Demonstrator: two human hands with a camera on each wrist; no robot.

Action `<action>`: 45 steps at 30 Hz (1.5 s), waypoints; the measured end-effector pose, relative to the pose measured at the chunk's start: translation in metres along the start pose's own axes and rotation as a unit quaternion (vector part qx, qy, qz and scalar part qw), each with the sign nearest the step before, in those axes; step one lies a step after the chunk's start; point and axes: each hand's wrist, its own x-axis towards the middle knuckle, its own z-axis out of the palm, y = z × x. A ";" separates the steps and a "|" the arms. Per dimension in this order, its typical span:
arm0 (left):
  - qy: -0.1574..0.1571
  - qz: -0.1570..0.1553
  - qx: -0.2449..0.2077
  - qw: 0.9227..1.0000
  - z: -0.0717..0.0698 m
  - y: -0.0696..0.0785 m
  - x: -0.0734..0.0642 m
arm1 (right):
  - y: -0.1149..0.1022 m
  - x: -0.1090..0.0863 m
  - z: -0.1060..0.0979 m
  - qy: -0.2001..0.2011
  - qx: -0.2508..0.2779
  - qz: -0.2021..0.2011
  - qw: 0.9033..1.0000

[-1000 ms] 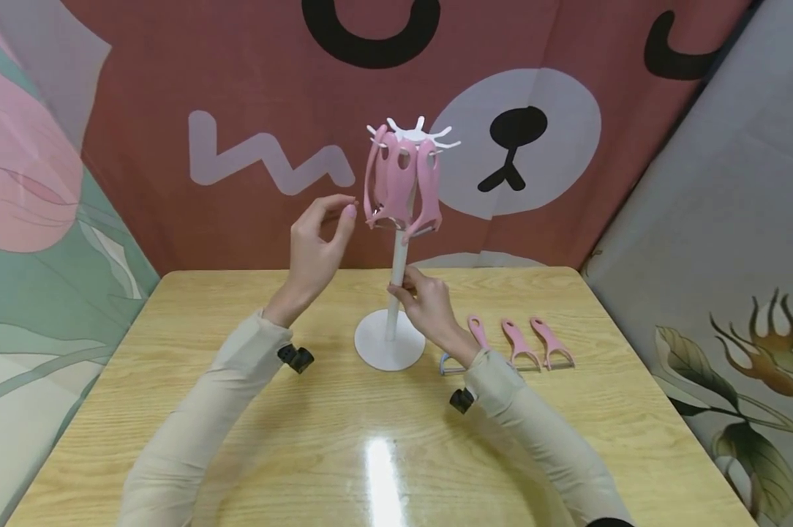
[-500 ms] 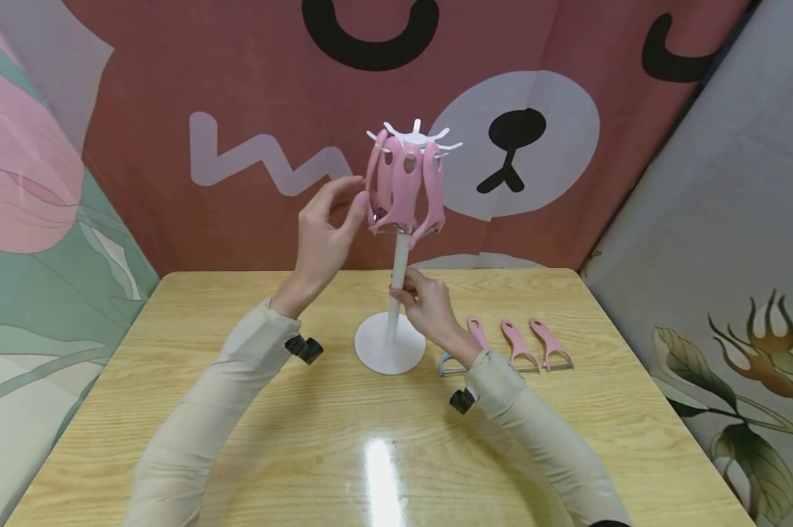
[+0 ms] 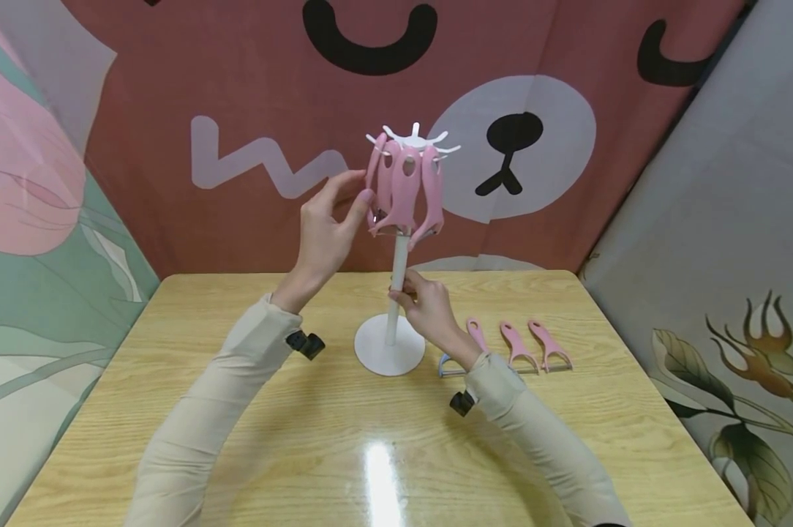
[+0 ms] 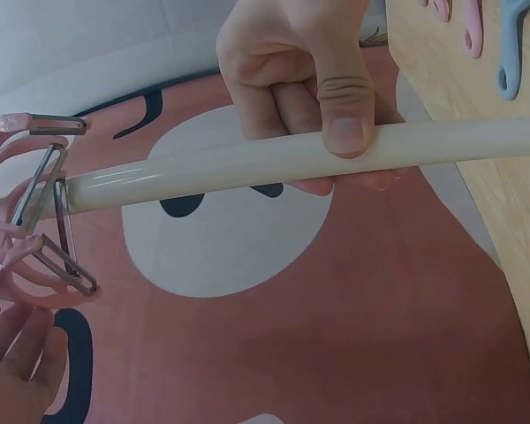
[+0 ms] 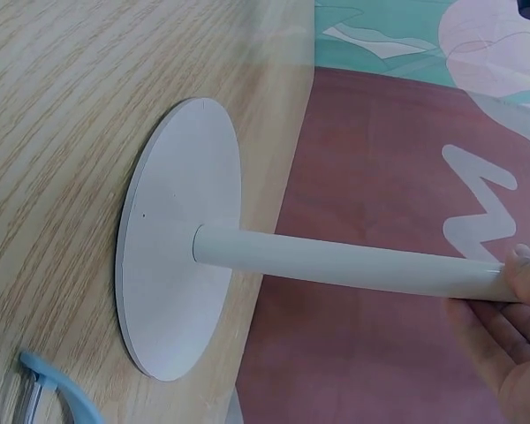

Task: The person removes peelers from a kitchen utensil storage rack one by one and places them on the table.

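Note:
A white stand holds several pink Y-shaped peelers (image 3: 404,192) on its white hooks (image 3: 415,143); more metal blades show in the left wrist view. My left hand (image 3: 325,227) pinches the leftmost hanging peeler (image 3: 372,165) between thumb and fingers, its far side being hidden. With thumb and curled fingers, my right hand (image 3: 431,307) grips the stand's white pole (image 3: 399,256). The pole stands on a round white base (image 5: 181,238) that rests on the wooden table.
Pink peelers (image 3: 516,340) lie on the wooden table (image 3: 317,439) to the right. A blue peeler (image 4: 511,53) lies near them, partly hidden by my right wrist in the head view. A bear-patterned cloth (image 3: 271,88) hangs behind the table.
My left hand has moved right and slightly up, from beside the peelers onto the leftmost one. The hanging peelers have shifted slightly right. My right hand keeps its grip on the pole.

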 end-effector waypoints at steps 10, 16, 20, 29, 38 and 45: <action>-0.018 0.004 -0.014 1.000 0.000 -0.002 0.004 | 0.000 -0.001 0.001 -0.001 -0.002 0.010 1.000; -0.012 0.004 -0.011 1.000 0.000 0.000 0.005 | -0.001 -0.001 0.000 -0.001 -0.007 0.013 1.000; -0.007 0.008 -0.001 1.000 0.000 0.000 0.006 | -0.001 -0.001 0.000 0.000 -0.009 0.012 1.000; -0.001 0.020 -0.010 1.000 0.001 0.001 0.011 | -0.001 -0.001 0.000 -0.003 -0.008 0.004 1.000; 0.006 0.048 -0.019 0.999 0.001 0.004 0.017 | 0.000 -0.001 0.000 -0.002 -0.010 0.000 1.000; 0.010 0.029 -0.019 0.999 -0.001 0.004 0.016 | 0.000 -0.001 0.000 -0.001 -0.007 -0.006 1.000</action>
